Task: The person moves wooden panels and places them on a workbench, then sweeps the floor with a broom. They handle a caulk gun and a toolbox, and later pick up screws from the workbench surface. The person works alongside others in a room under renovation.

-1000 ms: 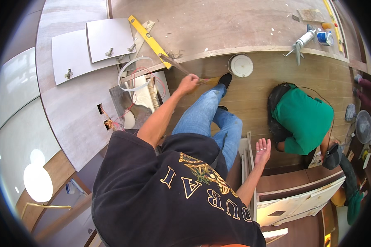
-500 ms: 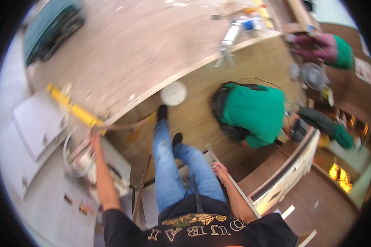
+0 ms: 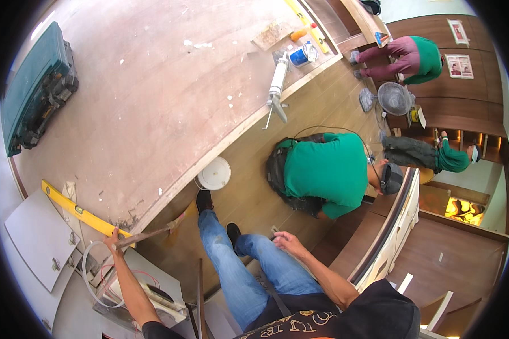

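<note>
My left hand (image 3: 113, 239) is closed around the end of a wooden handle (image 3: 144, 235). The handle reaches right toward a yellowish, brush-like end (image 3: 183, 218), whose exact kind I cannot make out. Right beside these fingers, the end of a yellow spirit level (image 3: 73, 209) lies along the corner of the large raised board. My right hand (image 3: 290, 244) hangs over my right thigh with loosely bent fingers apart, and nothing shows in it. Below it are the edges of a light-coloured panel or frame, partly hidden by my arm and leg.
A co-worker in green (image 3: 325, 172) crouches right of my legs; two others work farther off. A white bucket (image 3: 214, 173) stands by my foot. On the raised board (image 3: 147, 96) lie a caulking gun (image 3: 277, 85), a blue-and-white can (image 3: 303, 53) and a teal toolbox (image 3: 37, 90).
My view has swung, so the scene sits further left. My right hand has come up off the panel edge and moved left. The left hand stays on the handle beside the level.
</note>
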Tool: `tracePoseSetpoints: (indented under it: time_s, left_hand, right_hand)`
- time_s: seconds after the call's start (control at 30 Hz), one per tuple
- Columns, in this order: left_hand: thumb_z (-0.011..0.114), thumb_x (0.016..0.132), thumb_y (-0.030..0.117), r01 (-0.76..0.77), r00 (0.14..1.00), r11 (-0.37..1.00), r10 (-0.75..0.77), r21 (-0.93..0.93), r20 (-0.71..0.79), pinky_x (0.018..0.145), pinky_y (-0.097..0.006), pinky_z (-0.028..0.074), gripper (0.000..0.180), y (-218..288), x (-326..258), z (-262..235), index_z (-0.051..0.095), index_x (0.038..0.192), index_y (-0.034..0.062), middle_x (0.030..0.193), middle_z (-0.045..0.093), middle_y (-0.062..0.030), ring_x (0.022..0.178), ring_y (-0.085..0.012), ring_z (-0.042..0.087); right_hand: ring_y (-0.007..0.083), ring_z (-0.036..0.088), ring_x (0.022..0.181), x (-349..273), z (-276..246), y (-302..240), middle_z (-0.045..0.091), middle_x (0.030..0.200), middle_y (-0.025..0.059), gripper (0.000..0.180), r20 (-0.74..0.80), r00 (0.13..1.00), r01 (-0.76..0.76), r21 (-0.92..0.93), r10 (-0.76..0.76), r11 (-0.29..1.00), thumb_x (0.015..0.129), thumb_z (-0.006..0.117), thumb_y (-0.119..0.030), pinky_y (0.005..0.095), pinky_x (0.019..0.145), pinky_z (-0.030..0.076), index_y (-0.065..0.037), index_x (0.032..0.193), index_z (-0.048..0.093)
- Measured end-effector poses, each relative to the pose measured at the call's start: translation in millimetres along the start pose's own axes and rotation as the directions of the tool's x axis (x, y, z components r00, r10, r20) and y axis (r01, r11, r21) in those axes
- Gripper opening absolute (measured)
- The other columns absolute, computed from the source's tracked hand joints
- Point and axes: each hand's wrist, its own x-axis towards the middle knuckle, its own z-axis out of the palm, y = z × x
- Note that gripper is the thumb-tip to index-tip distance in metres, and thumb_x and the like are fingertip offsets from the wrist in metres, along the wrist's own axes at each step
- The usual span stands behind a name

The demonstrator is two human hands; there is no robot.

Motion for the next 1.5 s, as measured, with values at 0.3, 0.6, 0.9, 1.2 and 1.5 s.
tracePoseSetpoints:
  time_s: [0.3,0.6,0.9,1.2,1.5]
  left_hand:
    - [0.066,0.075,0.020,0.157,0.980,0.981,-0.169,-0.115,-0.106,0.065,-0.031,0.045,0.032,27.3,-16.4,-38.3,0.055,0.098,-0.0004,0.083,0.056,-0.0068,0.070,-0.0180,0.055]
    - [0.061,0.078,0.022,0.109,0.963,0.992,-0.090,0.059,-0.254,0.061,-0.028,0.040,0.029,104.5,-66.7,-114.9,0.051,0.096,0.0011,0.078,0.050,-0.0042,0.067,-0.0150,0.048]
    - [0.060,0.080,0.015,-0.152,0.970,0.960,0.190,0.234,-0.152,0.066,-0.029,0.041,0.032,189.6,-183.8,-90.2,0.049,0.105,0.0001,0.086,0.049,-0.0049,0.074,-0.0147,0.048]
    - [0.066,0.078,0.007,-0.373,0.925,0.919,0.379,0.126,-0.031,0.085,-0.033,0.044,0.055,323.6,-256.3,144.6,0.040,0.126,-0.0015,0.105,0.050,-0.0110,0.095,-0.0214,0.052]
    - [0.074,0.073,0.014,-0.466,0.858,0.880,0.475,-0.090,0.195,0.082,-0.032,0.045,0.052,489.5,-330.4,543.3,0.045,0.113,0.0000,0.100,0.054,-0.0109,0.091,-0.0190,0.054]
  right_hand:
    - [0.0128,0.061,0.087,11.5,-4.5,-7.2,0.063,0.104,0.0068,0.035,-0.007,0.999,-0.039,0.003,0.039,0.999,0.093,0.051,-0.021,0.0273,0.080,0.049,-0.004,0.124,0.052]
    - [0.0108,0.059,0.082,21.7,-4.5,-55.6,0.063,0.097,0.0060,0.033,-0.051,0.987,0.148,-0.032,-0.150,0.988,0.091,0.053,-0.017,0.0252,0.075,0.049,-0.003,0.121,0.055]
    - [0.0152,0.063,0.082,19.9,-3.3,-133.8,0.067,0.094,0.0097,0.031,-0.179,0.853,0.493,-0.034,-0.490,0.870,0.089,0.055,-0.019,0.0283,0.075,0.050,-0.005,0.116,0.059]
    - [0.0127,0.061,0.082,22.2,53.5,-323.9,0.065,0.090,0.0043,0.032,0.264,0.636,0.736,0.072,-0.725,0.673,0.089,0.059,-0.018,0.0283,0.074,0.049,-0.006,0.119,0.056]
    - [0.0326,0.062,0.094,97.9,-80.7,-540.6,0.059,0.108,0.0186,0.064,0.073,0.598,0.772,0.214,-0.798,0.599,0.082,0.066,-0.031,0.0395,0.083,0.049,-0.005,0.132,0.036]
